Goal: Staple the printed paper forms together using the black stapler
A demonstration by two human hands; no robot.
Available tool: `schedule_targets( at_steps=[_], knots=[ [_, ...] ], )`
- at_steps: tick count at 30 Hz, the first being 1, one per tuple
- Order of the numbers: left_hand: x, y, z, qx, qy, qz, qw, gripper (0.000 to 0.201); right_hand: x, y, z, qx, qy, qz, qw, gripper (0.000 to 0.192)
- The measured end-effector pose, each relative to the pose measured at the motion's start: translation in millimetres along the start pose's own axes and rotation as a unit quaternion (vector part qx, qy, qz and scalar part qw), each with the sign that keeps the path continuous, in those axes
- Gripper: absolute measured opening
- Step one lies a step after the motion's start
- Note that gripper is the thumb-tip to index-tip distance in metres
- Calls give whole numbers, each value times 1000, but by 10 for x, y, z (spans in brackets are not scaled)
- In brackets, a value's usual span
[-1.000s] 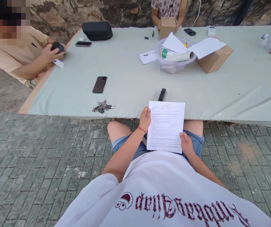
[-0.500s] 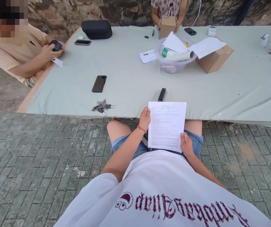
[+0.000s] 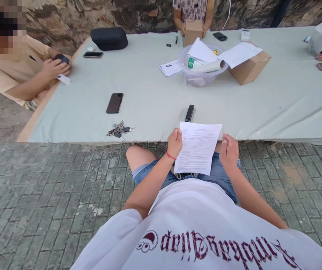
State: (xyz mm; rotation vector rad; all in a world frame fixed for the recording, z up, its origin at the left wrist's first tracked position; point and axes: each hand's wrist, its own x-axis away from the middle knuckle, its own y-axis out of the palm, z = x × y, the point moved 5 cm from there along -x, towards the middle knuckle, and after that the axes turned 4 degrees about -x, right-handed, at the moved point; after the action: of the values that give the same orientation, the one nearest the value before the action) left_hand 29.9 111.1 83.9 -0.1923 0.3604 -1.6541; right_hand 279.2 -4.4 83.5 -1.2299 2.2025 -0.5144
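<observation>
Since a second ago our right hand had slid from the lower right corner of the printed sheet up to its right edge, and the sheet had tilted flatter over our lap. That hand hung just beside the paper with its fingers loosely curled and slightly apart; we could not tell whether they touched the edge. Our left hand pinched the sheet's upper left edge, thumb on the printed face and fingers behind, which we judged was what kept the page raised enough to read. The sheet sat over our denim shorts, its far edge reaching the near rim of the table.

Just beyond the paper a black remote-like bar lay on the grey cloth, and to its left a bunch of keys and a dark phone lay face down. Farther off a clear plastic bowl held a rolled tube and papers, likely gathered there to keep them together, with a cardboard box touching it on the right. At the far left a seated person's hands held a small dark object, and at the far edge another person gripped a small box.
</observation>
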Motion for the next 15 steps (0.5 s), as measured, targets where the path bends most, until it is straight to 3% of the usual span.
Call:
schedule_targets(
  at_steps=[2, 5, 7, 10, 15],
  knots=[
    [39, 56, 70, -5, 8, -13, 1000, 38, -299, -37, -393, 13, -96, 6, 995, 57],
    [96, 137, 179, -4, 28, -29, 999, 38, -556, 132, -906, 47, -197, -90, 975, 56],
    [125, 167, 241, 1, 41, -36, 998, 38, -587, 312, -1115, 88, -238, -168, 953, 55],
    [150, 164, 290, -5, 51, -40, 998, 42, -583, 506, -1218, 120, -246, -244, 931, 52],
    [180, 121, 328, -24, 64, -67, 995, 45, -758, 520, -1243, 32, -184, -285, 940, 41]
  ],
)
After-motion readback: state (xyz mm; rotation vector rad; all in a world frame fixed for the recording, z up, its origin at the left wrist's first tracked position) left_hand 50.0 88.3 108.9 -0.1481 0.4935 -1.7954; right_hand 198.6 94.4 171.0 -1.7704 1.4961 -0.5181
